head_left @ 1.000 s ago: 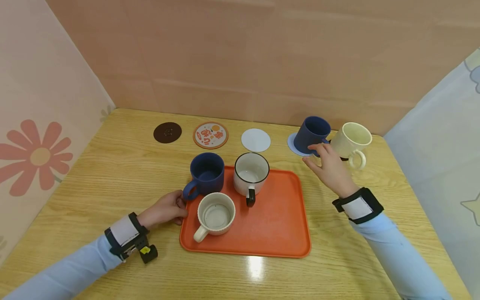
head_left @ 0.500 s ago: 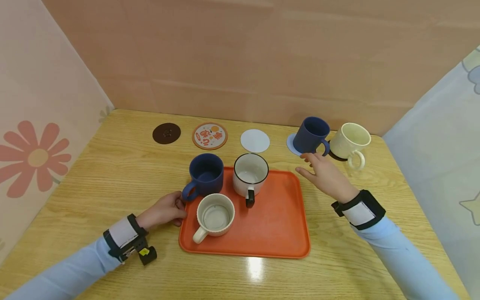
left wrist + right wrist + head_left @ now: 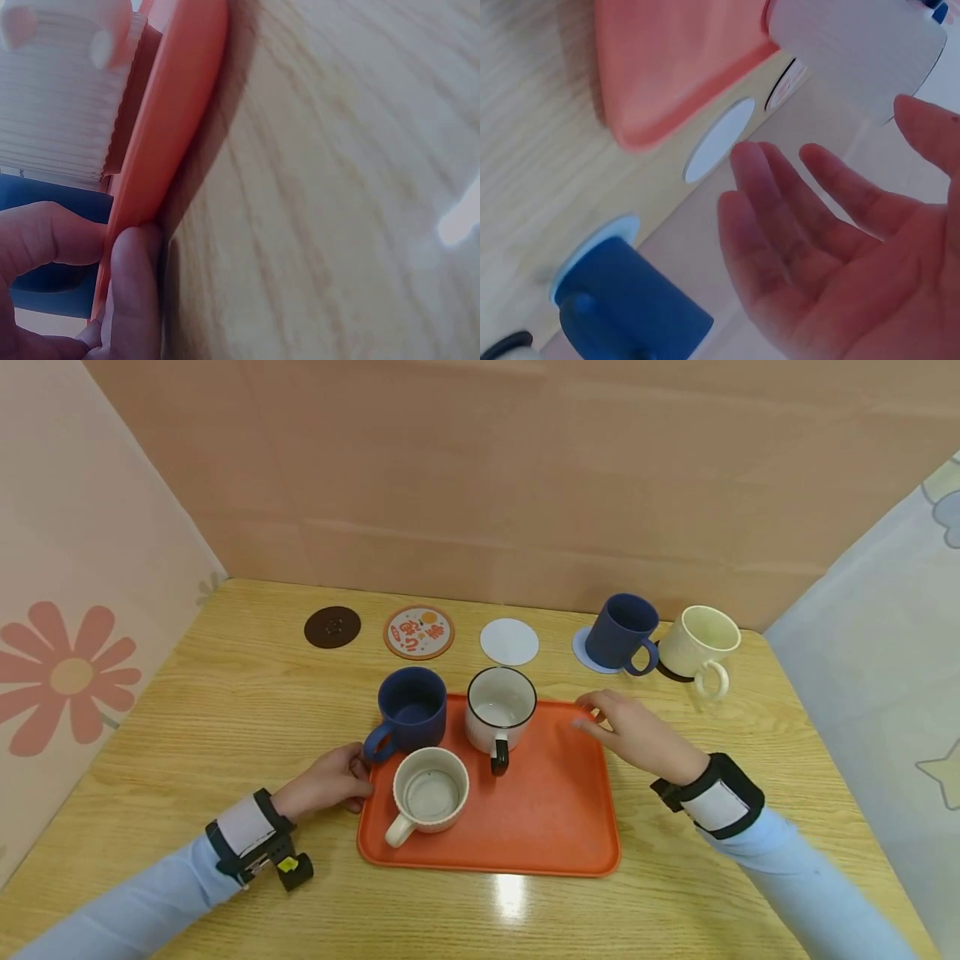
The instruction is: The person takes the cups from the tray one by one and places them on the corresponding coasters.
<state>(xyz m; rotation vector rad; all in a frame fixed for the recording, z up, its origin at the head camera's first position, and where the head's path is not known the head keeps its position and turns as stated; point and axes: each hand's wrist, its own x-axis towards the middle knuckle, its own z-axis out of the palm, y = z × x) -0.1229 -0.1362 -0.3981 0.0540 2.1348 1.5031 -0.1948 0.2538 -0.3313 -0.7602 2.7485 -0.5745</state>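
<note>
My left hand (image 3: 326, 783) pinches the left rim of an orange-red tray (image 3: 547, 810), thumb on top and a finger outside in the left wrist view. On the tray's left half stand a wide navy mug (image 3: 426, 731), a cream ribbed mug (image 3: 433, 792) and a white mug (image 3: 483, 733) with a black rim and handle. My right hand (image 3: 641, 739) hovers at the tray's back right corner, fingers loosely bent and nothing in them. Behind it a taller navy mug (image 3: 611, 642) stands partly on a light blue coaster (image 3: 587, 658).
A pale yellow mug (image 3: 684, 652) stands on a dark coaster (image 3: 671, 674) at the back right. Along the back lie a brown coaster (image 3: 332, 627), a patterned orange-edged coaster (image 3: 419, 632) and a white coaster (image 3: 509, 642). A cloth wall (image 3: 450, 485) rises behind the table.
My right hand has drawn away from the taller navy mug's handle, toward me and left to the tray's corner. The left hand keeps its hold on the rim; the mugs stay put.
</note>
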